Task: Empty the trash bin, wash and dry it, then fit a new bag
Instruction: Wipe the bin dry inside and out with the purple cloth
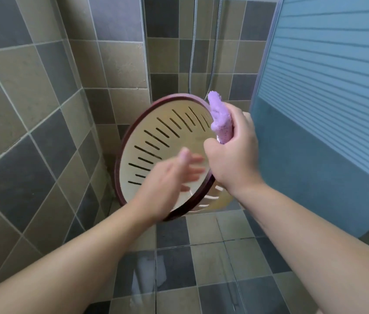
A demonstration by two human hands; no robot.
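- The fingers point(192, 165) of the left hand point(167, 184) are spread and blurred at the centre of the frame, just inside the mouth of the bin, gripping nothing. The right hand point(233, 155) is closed around a rolled purple cloth point(221, 120), and seems also to pinch the bin's rim, though that contact is hidden.
- The tiled wall point(31, 98) fills the left and upper frame; a frosted, striped shower screen point(328, 87) fills the right.
- The wet floor tiles point(213, 257) lie along the bottom, between the forearms.
- The trash bin point(167, 141) sits mid-frame, tilted with its mouth towards the camera: cream slotted walls, empty, with no bag.
- Its dark red rim point(123, 155) is the stiffest part and, I judge, the best place to hold; the slotted plastic wall looks light and likely to flex, and slippery if wet.
- A shower hose point(215, 53) hangs at upper centre.
- The cloth looks soft and absorbent; wiping or drying appears to be the step in hand.
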